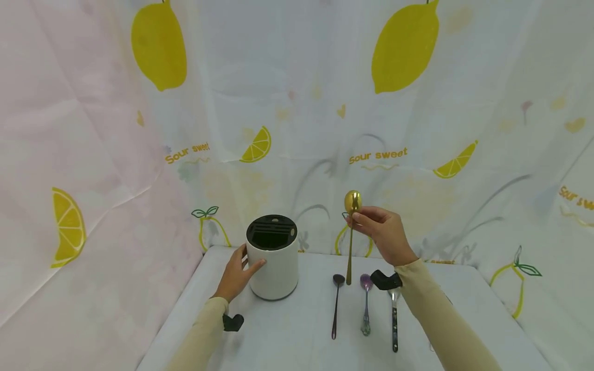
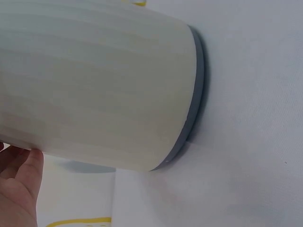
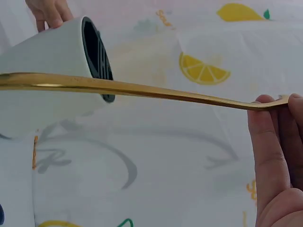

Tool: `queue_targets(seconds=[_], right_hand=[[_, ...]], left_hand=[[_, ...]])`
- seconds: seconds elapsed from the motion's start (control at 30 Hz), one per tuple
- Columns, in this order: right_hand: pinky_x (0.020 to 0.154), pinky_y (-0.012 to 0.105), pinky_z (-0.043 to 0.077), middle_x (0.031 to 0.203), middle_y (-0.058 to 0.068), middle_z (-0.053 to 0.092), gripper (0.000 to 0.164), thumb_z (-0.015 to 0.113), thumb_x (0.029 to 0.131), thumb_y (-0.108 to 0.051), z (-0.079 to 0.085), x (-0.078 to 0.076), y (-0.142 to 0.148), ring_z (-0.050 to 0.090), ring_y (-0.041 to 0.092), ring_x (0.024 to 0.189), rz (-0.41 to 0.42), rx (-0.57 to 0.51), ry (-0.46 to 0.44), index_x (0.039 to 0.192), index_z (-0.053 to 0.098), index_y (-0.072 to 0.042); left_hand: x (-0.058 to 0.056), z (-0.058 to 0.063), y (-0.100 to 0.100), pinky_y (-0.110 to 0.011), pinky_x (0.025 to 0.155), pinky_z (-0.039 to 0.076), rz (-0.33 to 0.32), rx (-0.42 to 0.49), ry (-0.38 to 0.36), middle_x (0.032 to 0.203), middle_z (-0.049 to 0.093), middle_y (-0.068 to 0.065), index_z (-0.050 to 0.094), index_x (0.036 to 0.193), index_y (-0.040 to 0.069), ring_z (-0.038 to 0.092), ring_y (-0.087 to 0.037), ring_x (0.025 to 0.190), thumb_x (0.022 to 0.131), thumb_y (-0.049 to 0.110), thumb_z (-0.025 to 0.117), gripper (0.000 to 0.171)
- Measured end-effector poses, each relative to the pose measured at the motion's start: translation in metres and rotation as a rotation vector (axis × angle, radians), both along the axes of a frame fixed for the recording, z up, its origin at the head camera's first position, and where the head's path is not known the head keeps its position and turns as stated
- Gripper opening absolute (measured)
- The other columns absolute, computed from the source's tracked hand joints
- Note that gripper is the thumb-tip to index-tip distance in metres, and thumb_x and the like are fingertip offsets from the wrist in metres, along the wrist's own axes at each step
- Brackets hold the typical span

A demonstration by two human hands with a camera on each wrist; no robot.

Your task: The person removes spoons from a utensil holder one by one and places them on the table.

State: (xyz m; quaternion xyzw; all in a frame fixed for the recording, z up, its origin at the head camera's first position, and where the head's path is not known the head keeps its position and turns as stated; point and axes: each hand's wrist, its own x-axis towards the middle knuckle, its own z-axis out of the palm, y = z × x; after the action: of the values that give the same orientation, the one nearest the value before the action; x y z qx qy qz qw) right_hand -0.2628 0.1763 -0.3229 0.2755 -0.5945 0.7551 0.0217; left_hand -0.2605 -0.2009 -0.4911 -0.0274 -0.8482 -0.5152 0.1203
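My right hand [image 1: 384, 233] pinches a gold spoon [image 1: 349, 252] just below its bowl. The spoon hangs nearly upright above the table, bowl at the top and handle pointing down. In the right wrist view its long handle [image 3: 142, 90] crosses in front of the white holder. With thumb in front and fingers at the side, my left hand [image 1: 235, 275] holds the left side of that white utensil holder [image 1: 278, 275]. The holder stands upright, with a black slotted top [image 1: 271, 226]. In the left wrist view its ribbed wall [image 2: 104, 80] hides part of the fingers.
Right of the holder lie a dark spoon [image 1: 335, 309], a purplish spoon [image 1: 366, 309] and a utensil with a dark patterned handle [image 1: 395, 324], partly behind my right wrist. A lemon-print curtain [image 1: 301, 103] hangs behind the white table [image 1: 278, 335].
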Motion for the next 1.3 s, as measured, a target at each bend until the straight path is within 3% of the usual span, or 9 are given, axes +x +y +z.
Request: queue_targets(seconds=[0.37, 0.6, 1.3], right_hand=[[0.093, 0.038, 0.053, 0.101, 0.013, 0.071, 0.019, 0.062, 0.093, 0.003, -0.024, -0.013, 0.056, 0.07, 0.023, 0.095, -0.085, -0.03, -0.106, 0.11, 0.065, 0.012], [0.092, 0.036, 0.052, 0.1, 0.013, 0.072, 0.02, 0.06, 0.093, 0.006, -0.04, -0.018, 0.088, 0.071, 0.024, 0.095, -0.098, -0.115, -0.182, 0.111, 0.065, 0.011], [0.087, 0.031, 0.055, 0.094, 0.013, 0.073, 0.018, 0.057, 0.094, 0.009, -0.067, -0.019, 0.158, 0.072, 0.022, 0.09, -0.174, -0.179, -0.3, 0.099, 0.073, 0.004]], left_hand=[[0.001, -0.005, -0.002, -0.044, 0.112, 0.036, 0.015, -0.009, 0.008, 0.152, 0.032, -0.014, 0.025, 0.151, 0.007, 0.034, -0.031, 0.14, 0.079, 0.067, 0.066, 0.102], [-0.002, -0.006, -0.002, -0.044, 0.112, 0.036, 0.011, -0.005, 0.023, 0.152, 0.032, -0.014, 0.027, 0.151, 0.007, 0.035, -0.033, 0.139, 0.079, 0.066, 0.067, 0.101], [-0.006, -0.005, -0.002, -0.043, 0.112, 0.036, 0.005, -0.006, 0.026, 0.152, 0.032, -0.012, 0.026, 0.152, 0.008, 0.034, -0.031, 0.14, 0.078, 0.067, 0.066, 0.102]])
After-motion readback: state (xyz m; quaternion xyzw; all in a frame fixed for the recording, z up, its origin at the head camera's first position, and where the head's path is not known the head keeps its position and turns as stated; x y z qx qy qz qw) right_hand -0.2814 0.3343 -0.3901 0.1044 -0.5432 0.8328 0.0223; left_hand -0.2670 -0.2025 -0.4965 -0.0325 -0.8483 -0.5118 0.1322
